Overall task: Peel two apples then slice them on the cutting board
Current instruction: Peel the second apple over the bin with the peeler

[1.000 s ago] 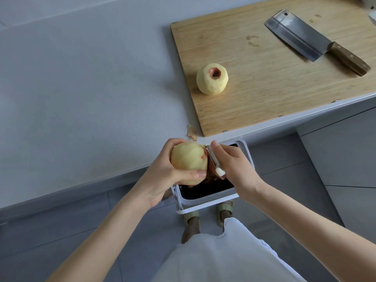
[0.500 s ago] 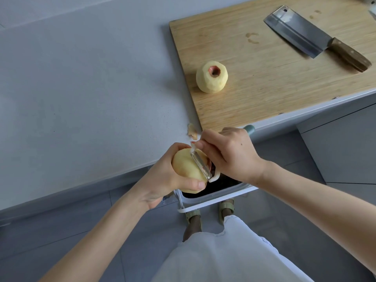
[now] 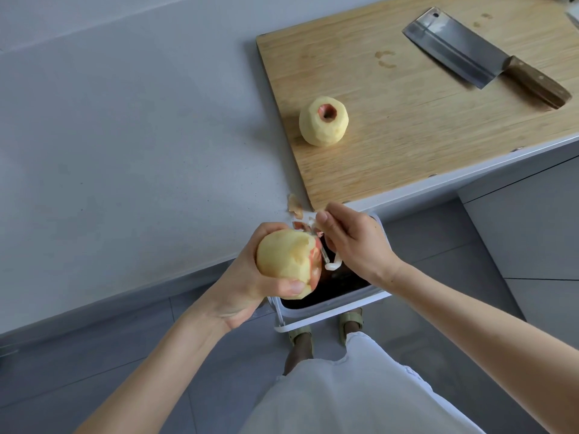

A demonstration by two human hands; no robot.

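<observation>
My left hand (image 3: 250, 283) grips a mostly peeled apple (image 3: 286, 264) in front of the counter's edge; a strip of red skin remains on its right side. My right hand (image 3: 354, 242) holds a white peeler (image 3: 326, 252), whose blade lies against that red strip. A second apple (image 3: 323, 121), peeled except for red skin around its top hollow, stands on the near left part of the wooden cutting board (image 3: 407, 136). A cleaver (image 3: 470, 54) with a wooden handle lies at the board's far right.
A white bin (image 3: 329, 311) with a dark inside stands on the floor below my hands. A scrap of peel (image 3: 294, 205) lies on the grey counter (image 3: 125, 136) by the board's near corner. My feet and a white garment are below.
My left hand has turned the apple, so the red strip now faces the peeler. My right hand has shifted the peeler along the apple's right side.
</observation>
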